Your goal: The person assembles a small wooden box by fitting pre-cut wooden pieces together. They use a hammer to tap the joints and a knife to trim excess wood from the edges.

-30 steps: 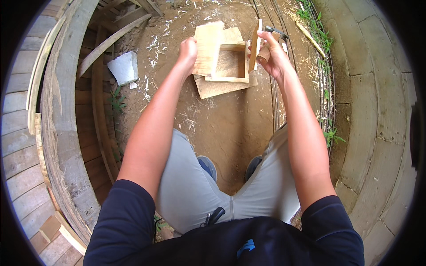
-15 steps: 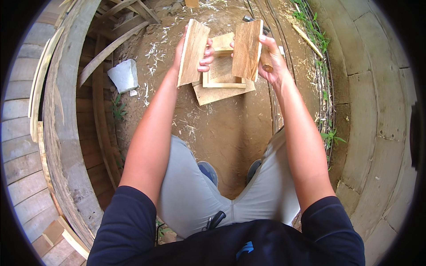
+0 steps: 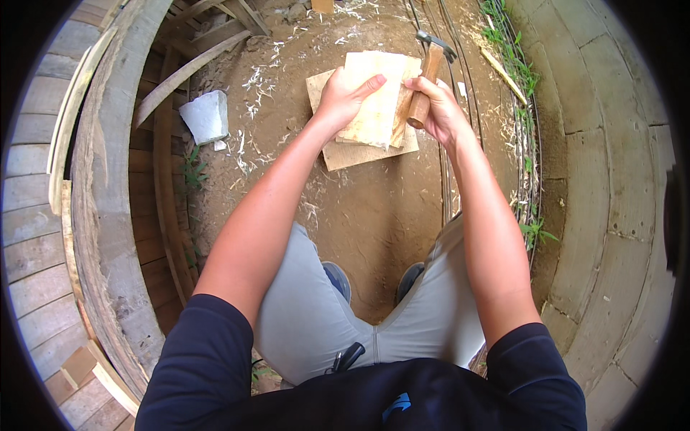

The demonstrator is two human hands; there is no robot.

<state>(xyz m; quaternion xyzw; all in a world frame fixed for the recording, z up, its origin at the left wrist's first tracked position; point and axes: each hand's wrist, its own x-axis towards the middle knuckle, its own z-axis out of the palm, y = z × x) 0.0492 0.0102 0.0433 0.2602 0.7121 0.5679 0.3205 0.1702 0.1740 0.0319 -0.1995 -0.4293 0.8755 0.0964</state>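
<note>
1. Gripping a pale board (image 3: 375, 108) by its left side in the head view, the left hand (image 3: 342, 100) rests its thumb on top; its fingers are hidden underneath.
2. The right hand (image 3: 441, 111) clasps a hammer (image 3: 430, 65) by the handle, fingertips at a second board (image 3: 410, 66) largely covered by the pale one.
3. Beneath, a lower board (image 3: 370, 153) shows its near edge above the ground (image 3: 359, 215); its middle is hidden.
4. A blue mark (image 3: 397, 404) sits on the dark shirt (image 3: 316, 402), cut off below.
</note>
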